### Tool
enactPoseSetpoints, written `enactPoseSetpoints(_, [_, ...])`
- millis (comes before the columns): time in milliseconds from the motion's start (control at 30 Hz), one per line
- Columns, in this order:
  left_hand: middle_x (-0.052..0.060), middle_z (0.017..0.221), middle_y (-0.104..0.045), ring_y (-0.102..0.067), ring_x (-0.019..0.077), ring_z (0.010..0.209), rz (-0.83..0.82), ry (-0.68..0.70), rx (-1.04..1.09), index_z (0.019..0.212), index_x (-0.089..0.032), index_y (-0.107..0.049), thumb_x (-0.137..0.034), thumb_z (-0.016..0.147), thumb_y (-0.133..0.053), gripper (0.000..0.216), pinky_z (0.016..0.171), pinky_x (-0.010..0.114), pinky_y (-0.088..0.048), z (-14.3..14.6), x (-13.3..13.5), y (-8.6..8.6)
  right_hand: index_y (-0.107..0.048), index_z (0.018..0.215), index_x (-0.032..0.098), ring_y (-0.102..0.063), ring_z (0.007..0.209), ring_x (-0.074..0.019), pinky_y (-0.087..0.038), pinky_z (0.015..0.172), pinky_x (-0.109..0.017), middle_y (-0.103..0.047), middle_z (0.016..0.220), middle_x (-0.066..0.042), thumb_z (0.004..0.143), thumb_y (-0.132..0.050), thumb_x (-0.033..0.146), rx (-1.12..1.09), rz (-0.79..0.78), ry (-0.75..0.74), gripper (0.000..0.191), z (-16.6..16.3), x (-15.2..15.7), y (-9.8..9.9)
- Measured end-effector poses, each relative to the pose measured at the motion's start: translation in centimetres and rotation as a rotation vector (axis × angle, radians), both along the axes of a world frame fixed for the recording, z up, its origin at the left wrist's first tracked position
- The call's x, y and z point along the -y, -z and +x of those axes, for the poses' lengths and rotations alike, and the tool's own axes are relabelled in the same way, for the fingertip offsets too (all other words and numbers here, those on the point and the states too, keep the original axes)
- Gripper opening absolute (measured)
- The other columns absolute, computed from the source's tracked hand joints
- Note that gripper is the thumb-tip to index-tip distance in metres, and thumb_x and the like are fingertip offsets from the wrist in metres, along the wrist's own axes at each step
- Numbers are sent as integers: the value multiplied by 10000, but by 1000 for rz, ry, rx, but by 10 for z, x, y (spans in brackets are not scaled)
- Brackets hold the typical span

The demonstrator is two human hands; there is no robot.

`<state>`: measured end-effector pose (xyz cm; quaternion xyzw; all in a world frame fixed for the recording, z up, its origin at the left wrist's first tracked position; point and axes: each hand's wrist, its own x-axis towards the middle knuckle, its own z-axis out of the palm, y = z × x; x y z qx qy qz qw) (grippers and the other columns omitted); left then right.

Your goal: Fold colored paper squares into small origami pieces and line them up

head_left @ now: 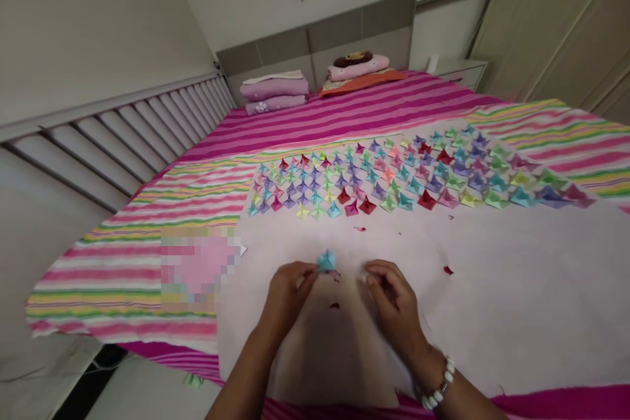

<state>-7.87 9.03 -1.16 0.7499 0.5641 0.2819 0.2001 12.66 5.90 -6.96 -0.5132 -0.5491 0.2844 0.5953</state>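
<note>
My left hand (288, 292) pinches a small light-blue folded paper piece (326, 260) just above a large pale sheet (516, 289) spread on the bed. My right hand (394, 298), with a white bead bracelet on its wrist, hovers a little to the right of it with its fingers curled together; whether they hold anything I cannot make out. Beyond the hands, several rows of small folded paper shapes (394, 177) in many colours lie on the sheet. Tiny red paper scraps (447, 270) are scattered near my hands.
The bed has a pink striped cover (344, 111) and a multicoloured striped blanket (123, 275). Folded bedding (275, 92) and pillows (357, 69) sit at the headboard. A slatted rail (123, 138) runs along the left side. A nightstand (460, 69) and wardrobe (556, 26) stand at the right.
</note>
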Motion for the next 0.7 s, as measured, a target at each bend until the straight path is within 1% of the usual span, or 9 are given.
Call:
enactPoseSetpoints(133, [29,958,-750,-672,178,888,39,-266,-55,951,-213,-726,-220,825,-559,210,808,268,-484,-18,-38,-7,-602,894,201,-547,696,-164,-446,585,-280,-600,922,-63,859,-546,267,25,-36,12,93,-1,-3,2])
enactPoseSetpoints(167, [21,972,-749,-669,175,899,22,-340,-86,957,-223,-725,-227,824,-558,214,795,255,-480,-21,-48,-7,-602,887,199,-541,672,-158,-445,573,-276,-601,910,-60,854,-548,269,30,-43,15,94,-2,-3,2])
enactPoseSetpoints(200, [24,972,-749,-671,180,883,17,-380,-99,963,-223,-725,-233,827,-550,222,765,257,-480,-23,-57,-7,-601,882,196,-536,653,-154,-445,565,-273,-602,897,-58,849,-550,271,31,-49,19,97,-2,-3,2])
enactPoseSetpoints(267, [36,960,-751,-672,197,864,11,-432,-121,961,-220,-727,-238,834,-530,235,732,270,-473,-26,-74,-5,-602,875,193,-525,620,-148,-444,549,-268,-604,864,-51,838,-552,275,33,-59,27,103,-3,-3,0])
enactPoseSetpoints(367, [66,941,-753,-671,236,864,-4,-504,-159,965,-215,-729,-260,836,-517,251,703,297,-459,-27,-90,-1,-604,860,191,-513,591,-144,-441,537,-265,-605,820,-42,826,-547,276,52,-67,34,108,-4,-3,-1])
enactPoseSetpoints(467, [84,939,-751,-668,265,886,-20,-551,-202,974,-216,-727,-287,837,-507,269,703,318,-448,-27,-101,3,-602,850,191,-512,583,-144,-437,534,-263,-598,787,-34,832,-526,273,81,-84,24,113,-4,-4,0])
enactPoseSetpoints(700, [101,948,-745,-664,276,911,-45,-598,-288,968,-218,-725,-277,831,-480,286,749,345,-434,-23,-117,10,-598,854,191,-503,566,-141,-433,530,-263,-579,750,-22,840,-508,279,94,-112,5,127,-5,-5,0])
